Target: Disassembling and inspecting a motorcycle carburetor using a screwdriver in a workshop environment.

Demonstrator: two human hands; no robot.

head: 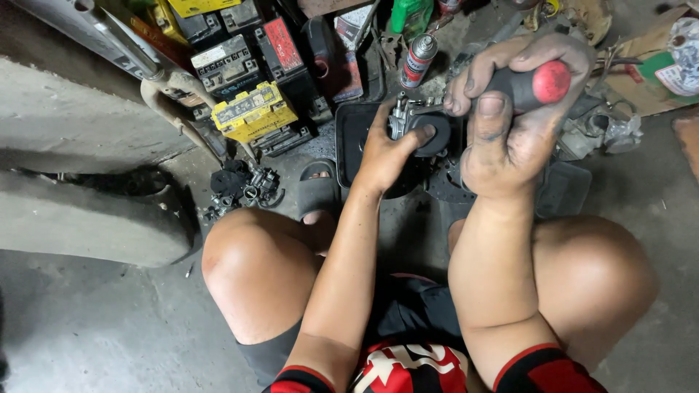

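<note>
Your left hand (386, 149) clamps the small metal carburettor (409, 120) over the black tray (353, 135) on the floor, thumb pressed on its round black cap (431, 133). Keep that hold firm so the part cannot twist. Your right hand (510, 120), just right of the carburettor, is fisted tight around the screwdriver handle (535, 85), black with a red end. Keep the handle in line with the fastener and press down as you turn; the tip is hidden behind your fingers, so it probably sits on the carburettor's right side. A spray can (417, 60) stands just behind the carburettor.
</note>
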